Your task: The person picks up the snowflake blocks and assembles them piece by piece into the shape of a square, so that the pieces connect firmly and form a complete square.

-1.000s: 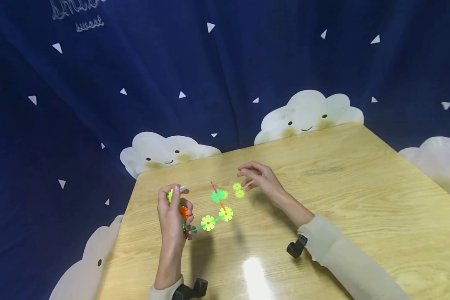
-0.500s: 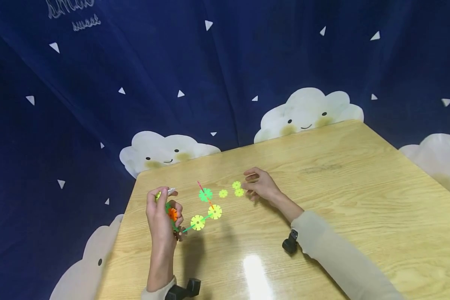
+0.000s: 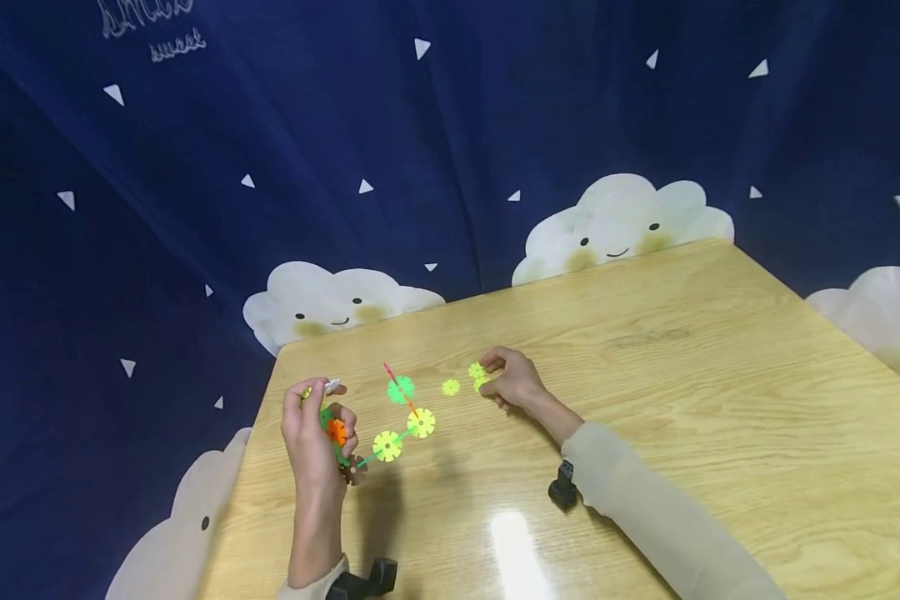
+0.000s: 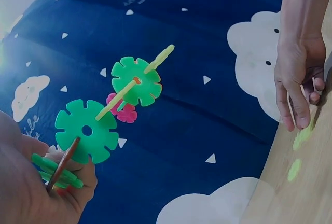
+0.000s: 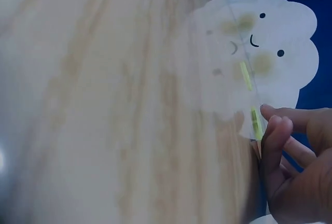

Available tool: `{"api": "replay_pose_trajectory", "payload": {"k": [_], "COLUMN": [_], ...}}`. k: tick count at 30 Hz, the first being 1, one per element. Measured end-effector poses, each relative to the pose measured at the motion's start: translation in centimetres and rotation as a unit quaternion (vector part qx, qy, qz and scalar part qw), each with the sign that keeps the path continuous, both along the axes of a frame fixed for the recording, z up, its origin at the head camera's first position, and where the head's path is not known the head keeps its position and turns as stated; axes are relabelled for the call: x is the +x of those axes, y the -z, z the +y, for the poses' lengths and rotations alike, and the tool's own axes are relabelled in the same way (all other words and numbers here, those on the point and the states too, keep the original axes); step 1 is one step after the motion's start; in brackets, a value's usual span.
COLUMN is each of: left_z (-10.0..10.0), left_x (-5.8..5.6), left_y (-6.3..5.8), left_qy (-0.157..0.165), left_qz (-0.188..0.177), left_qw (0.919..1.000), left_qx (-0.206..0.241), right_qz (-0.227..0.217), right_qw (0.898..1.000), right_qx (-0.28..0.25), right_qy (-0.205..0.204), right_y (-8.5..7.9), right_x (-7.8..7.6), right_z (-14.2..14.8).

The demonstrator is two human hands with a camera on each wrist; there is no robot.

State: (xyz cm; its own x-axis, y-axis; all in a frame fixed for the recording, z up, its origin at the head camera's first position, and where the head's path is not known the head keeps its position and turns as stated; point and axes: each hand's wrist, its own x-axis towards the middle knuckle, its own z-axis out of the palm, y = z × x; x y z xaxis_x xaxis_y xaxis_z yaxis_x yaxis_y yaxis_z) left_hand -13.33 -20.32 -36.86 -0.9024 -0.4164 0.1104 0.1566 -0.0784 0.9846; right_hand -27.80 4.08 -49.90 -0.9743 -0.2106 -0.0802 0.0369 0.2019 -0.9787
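Note:
My left hand (image 3: pixel 307 442) grips a chain of notched plastic discs, raised over the table. In the head view an orange disc (image 3: pixel 336 432) shows inside the curled fingers, and yellow discs (image 3: pixel 387 446) and a green disc (image 3: pixel 401 389) stretch out to the right. A small white piece (image 3: pixel 332 387) sticks out at the thumb tip. The left wrist view shows a brown disc (image 4: pixel 63 164) edge-on and a pink disc (image 4: pixel 126 114). My right hand (image 3: pixel 516 383) is low over the table, thumb and fingers parted around loose yellow discs (image 3: pixel 476 370), fingertips right at them.
Another loose yellow disc (image 3: pixel 451 387) lies on the wooden table (image 3: pixel 645 358), left of the right hand. A dark blue curtain (image 3: pixel 465 125) with white clouds hangs behind the table's far edge.
My left hand has moved left with the disc chain. My right hand has come down to the loose yellow discs, and its fingers have drawn closer around them.

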Motion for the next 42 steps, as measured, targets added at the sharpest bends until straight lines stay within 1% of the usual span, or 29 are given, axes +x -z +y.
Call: {"api": "replay_pose_trajectory", "payload": {"k": [2,5,9,13,15,17,20,24,27,30,33,36,38,40,42], "left_z": [-0.1,-0.1,0.1,0.2,0.2,0.3,0.3,0.5,0.9,1.7,2.6,3.4,3.9,4.4,5.0], "left_x": [0.0,0.1,0.3,0.3,0.3,0.3,0.3,0.3,0.2,-0.1,-0.4,-0.7,-0.7,-0.8,-0.8], "left_y": [-0.2,-0.3,-0.4,-0.3,-0.3,-0.2,-0.1,-0.1,-0.2,-0.2,-0.4,-0.6,-0.7,-0.8,-0.9], "left_qy": [-0.002,0.001,0.005,0.002,0.005,0.008,0.012,0.014,0.02,0.034,0.052,0.068,0.077,0.085,0.097], "left_qz": [0.002,-0.011,-0.023,-0.008,-0.009,-0.008,-0.014,-0.015,-0.015,-0.012,0.0,0.015,0.022,0.027,0.03], "left_qw": [1.0,0.9999,0.9997,1.0,1.0,0.9999,0.9998,0.9998,0.9997,0.9994,0.9986,0.9975,0.9968,0.996,0.9948], "left_qx": [-0.001,0.0,0.0,0.0,0.0,0.001,0.002,0.001,-0.002,-0.002,-0.003,-0.001,-0.001,-0.005,-0.011], "right_qz": [0.014,0.022,0.009,-0.008,-0.022,-0.035,-0.044,-0.055,-0.063,-0.049,-0.025,0.004,0.028,0.055,0.086], "right_qw": [1.0,0.999,0.999,0.998,0.997,0.996,0.991,0.98,0.973,0.973,0.977,0.979,0.978,0.977,0.974], "right_qx": [0.023,0.042,0.04,0.039,0.03,0.018,0.009,-0.003,-0.025,-0.054,-0.076,-0.085,-0.093,-0.111,-0.137], "right_qy": [0.001,-0.004,-0.022,-0.051,-0.066,-0.084,-0.129,-0.193,-0.22,-0.22,-0.199,-0.186,-0.185,-0.176,-0.157], "right_y": [-0.1,-0.1,-0.4,-0.5,-0.5,-0.6,-0.6,-0.6,-0.8,-1.3,-2.4,-3.9,-5.1,-6.3,-7.6], "right_x": [0.0,-0.1,0.0,0.1,0.1,0.0,-0.1,0.1,0.4,0.9,1.3,1.7,2.1,2.5,3.0], "right_z": [0.0,0.0,0.3,1.0,1.4,1.9,2.8,3.8,4.2,4.5,4.7,5.0,5.3,5.5,5.6]}}
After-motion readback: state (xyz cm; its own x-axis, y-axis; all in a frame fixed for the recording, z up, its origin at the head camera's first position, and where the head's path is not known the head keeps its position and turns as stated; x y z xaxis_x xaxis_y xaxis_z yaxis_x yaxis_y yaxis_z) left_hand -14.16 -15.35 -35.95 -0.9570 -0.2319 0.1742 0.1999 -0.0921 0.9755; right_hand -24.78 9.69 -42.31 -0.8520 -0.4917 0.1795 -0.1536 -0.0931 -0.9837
